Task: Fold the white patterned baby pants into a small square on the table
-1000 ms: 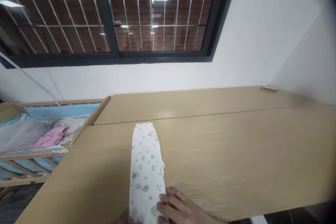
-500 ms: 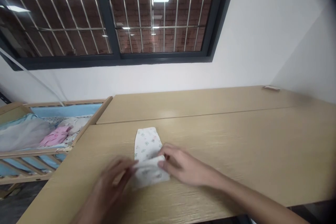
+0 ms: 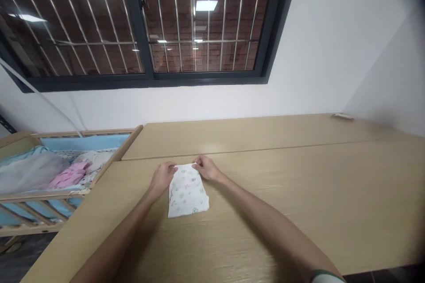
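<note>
Pinching one printed cloth (image 3: 187, 192) at two far corners: left hand (image 3: 164, 176), right hand (image 3: 207, 169), each grip closed.

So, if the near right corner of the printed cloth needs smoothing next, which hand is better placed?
Probably the right hand: it is at the printed cloth's far right corner, on the same side, while the left hand is at the far left corner.

Cloth (image 3: 187, 193) on the surface (image 3: 299, 194) — from it, crib (image 3: 43, 195) at nine o'clock, bedding (image 3: 31, 172) inside; window (image 3: 137, 22) behind at twelve; strip (image 3: 343, 116) at two — far edge.
</note>
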`<state>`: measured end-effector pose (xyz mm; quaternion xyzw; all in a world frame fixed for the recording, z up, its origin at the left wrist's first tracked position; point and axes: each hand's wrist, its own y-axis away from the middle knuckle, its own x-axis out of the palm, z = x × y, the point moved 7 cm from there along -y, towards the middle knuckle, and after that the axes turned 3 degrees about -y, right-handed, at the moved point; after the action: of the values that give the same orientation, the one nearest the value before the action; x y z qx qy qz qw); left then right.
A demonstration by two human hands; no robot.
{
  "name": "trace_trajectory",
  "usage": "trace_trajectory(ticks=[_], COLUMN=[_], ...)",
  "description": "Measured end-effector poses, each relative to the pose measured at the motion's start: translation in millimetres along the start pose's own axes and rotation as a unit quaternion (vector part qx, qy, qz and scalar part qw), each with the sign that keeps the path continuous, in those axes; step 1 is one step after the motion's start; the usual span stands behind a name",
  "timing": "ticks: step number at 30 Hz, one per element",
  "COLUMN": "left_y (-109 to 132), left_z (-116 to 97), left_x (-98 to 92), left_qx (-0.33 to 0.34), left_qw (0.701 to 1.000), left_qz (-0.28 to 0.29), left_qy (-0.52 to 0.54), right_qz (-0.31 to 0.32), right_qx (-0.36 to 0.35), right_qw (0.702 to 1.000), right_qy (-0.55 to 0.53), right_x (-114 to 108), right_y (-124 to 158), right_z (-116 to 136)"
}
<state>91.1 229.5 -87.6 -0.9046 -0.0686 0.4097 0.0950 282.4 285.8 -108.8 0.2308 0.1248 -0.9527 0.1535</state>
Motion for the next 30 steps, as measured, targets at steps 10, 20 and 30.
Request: trace_trajectory(ticks=[10, 20, 30], left_y=[101, 200, 199], left_z=[-55, -69, -60], left_x=[15.6, 60.3, 59.1], left_qx=[0.166, 0.201, 0.204], left_qw=[0.966, 0.915, 0.903], left_qz=[-0.074, -0.127, -0.135], left_qy=[-0.183, -0.325, -0.353], right_qz=[0.029, 0.391, 0.314], right_qx=[-0.131, -0.305, -0.256], right_qw=[0.980, 0.855, 0.879], right_qy=[0.148, 0.154, 0.252], right_x=[0, 79, 73], right_y=[24, 121, 16], right_z=[47, 87, 34])
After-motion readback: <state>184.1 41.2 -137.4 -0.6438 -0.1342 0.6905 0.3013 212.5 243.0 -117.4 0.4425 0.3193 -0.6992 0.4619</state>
